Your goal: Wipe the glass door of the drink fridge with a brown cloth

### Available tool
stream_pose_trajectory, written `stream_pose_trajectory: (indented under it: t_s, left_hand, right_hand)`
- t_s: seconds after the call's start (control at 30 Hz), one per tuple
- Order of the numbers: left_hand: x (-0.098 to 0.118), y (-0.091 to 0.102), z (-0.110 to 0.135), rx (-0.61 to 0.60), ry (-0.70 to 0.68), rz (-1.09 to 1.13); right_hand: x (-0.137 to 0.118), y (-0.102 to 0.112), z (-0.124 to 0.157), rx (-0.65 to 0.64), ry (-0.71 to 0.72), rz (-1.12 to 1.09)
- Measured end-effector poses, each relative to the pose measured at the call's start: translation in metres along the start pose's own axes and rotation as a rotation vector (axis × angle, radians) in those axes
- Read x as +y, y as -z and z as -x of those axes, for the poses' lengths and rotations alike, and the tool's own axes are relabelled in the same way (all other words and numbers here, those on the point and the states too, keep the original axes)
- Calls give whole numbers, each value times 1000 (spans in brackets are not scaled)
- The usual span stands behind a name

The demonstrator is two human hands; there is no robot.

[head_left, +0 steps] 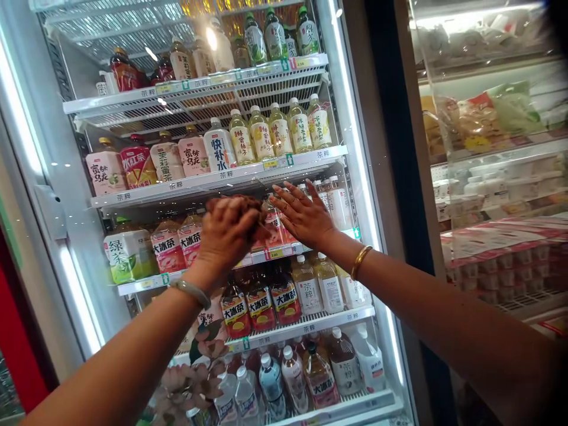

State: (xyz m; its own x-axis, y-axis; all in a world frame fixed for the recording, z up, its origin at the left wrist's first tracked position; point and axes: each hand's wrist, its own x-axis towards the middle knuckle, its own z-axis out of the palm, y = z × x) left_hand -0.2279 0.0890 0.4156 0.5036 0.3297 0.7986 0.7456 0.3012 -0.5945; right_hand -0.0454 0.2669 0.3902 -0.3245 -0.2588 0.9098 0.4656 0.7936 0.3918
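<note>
I reach with both arms into an open drinks fridge, at its third shelf (146, 284). My left hand (228, 232), with a pale bangle on the wrist, is curled shut round the top of a pink-labelled bottle (274, 228) in the middle of that shelf. My right hand (302, 216), gold bangle on the wrist, has its fingers stretched out flat. It rests against the same bottle and the pale bottles (337, 204) behind it. More pink-labelled bottles (167, 248) and a green tea bottle (126, 254) stand to the left.
Shelves above carry yellow drinks (279, 130) and pink bottles (104, 171). Below stand dark tea bottles (260, 305) and water bottles (270, 384). The fridge door (26, 177) is swung open at left. A second glass-fronted chiller (488, 118) with packaged food is on the right.
</note>
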Motion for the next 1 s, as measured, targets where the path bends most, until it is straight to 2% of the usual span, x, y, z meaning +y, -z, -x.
stream_pose_trajectory:
  t_s: [0.07,0.13,0.27,0.33,0.4,0.47,0.57,0.63,0.7,0.8,0.87,0.9,0.97,1.0]
  left_hand:
    - [-1,0,-24,48,169,-47]
    - [16,-4,-40,82,202,-50]
    - [70,-17,-44,80,21,-5]
    - [80,-21,-43,95,-65,16]
    - [71,-22,-49,119,-143,26]
    - [50,-21,-63,133,-129,18]
    - [29,-21,-86,197,128,-18]
    - [37,-25,-91,253,219,-34]
    - [60,-29,-84,270,151,-12]
    - [94,-33,-60,213,-173,82]
    - [98,-34,-52,176,-399,127]
    - [94,-34,-53,170,-459,135]
    - [78,-36,-68,186,-416,146]
    - [70,-37,-79,203,-303,154]
  right_hand:
    - [8,3,-6,-11,22,5]
    - [17,7,-11,-9,-7,11]
    - [35,16,-12,5,-98,21]
    - [42,19,-7,-6,-104,27]
    - [45,22,-1,-22,-99,40]
    - [47,23,3,-34,-97,55]
    - [47,23,5,-34,-99,66]
    - [46,22,5,-29,-96,65]
    - [46,21,5,-15,-128,62]
    - [45,21,5,-1,-234,69]
    - [47,22,5,-8,-266,81]
    - [49,24,5,-17,-263,87]
    - [55,27,6,-46,-230,89]
    - [60,30,7,-60,-210,86]
